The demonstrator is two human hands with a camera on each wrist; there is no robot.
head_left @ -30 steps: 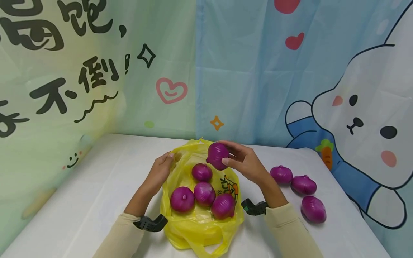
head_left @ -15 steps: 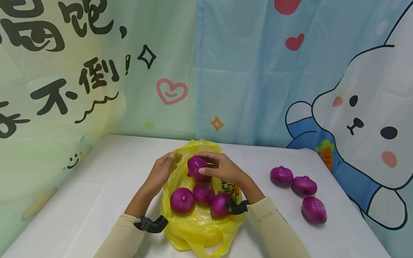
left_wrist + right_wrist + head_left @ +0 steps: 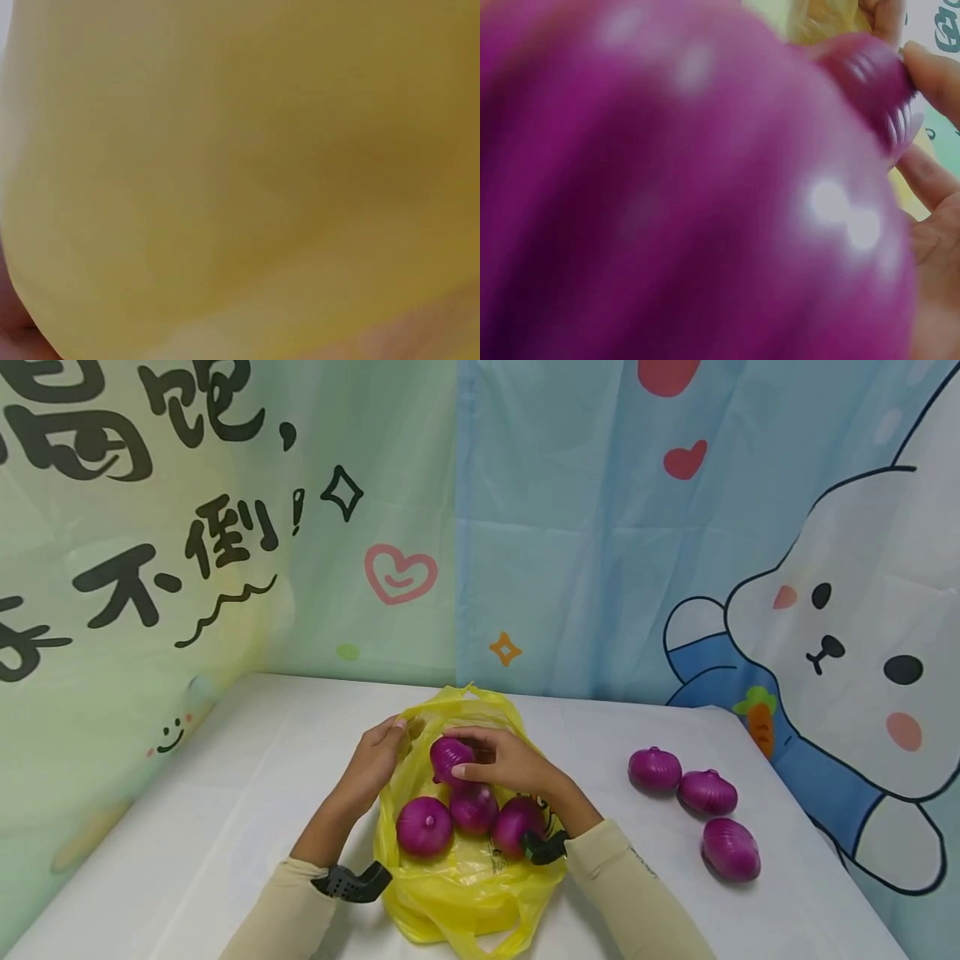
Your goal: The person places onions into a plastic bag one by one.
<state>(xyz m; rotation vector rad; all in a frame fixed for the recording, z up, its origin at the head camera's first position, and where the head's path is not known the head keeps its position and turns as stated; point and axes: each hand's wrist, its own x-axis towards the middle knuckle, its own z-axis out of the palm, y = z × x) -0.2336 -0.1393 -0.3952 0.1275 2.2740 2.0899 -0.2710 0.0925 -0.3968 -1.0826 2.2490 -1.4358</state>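
Within the yellow plastic bag, my right hand holds a purple onion between thumb and fingers. More onions lie just below it in the bag: one at the left, one in the middle, and one at the right, partly behind my wrist. With my left hand I pinch the bag's left edge. Blurred yellow plastic fills the left wrist view. In the right wrist view, a close onion covers most of the frame, with the held onion beyond it.
Three loose onions sit on the white table to the right: one at the back, one beside it, and one nearer. A printed cloth backdrop hangs behind the table.
My right hand has carried its onion left and down into the bag, covering the upper onion there. My left hand has stayed on the bag's edge.
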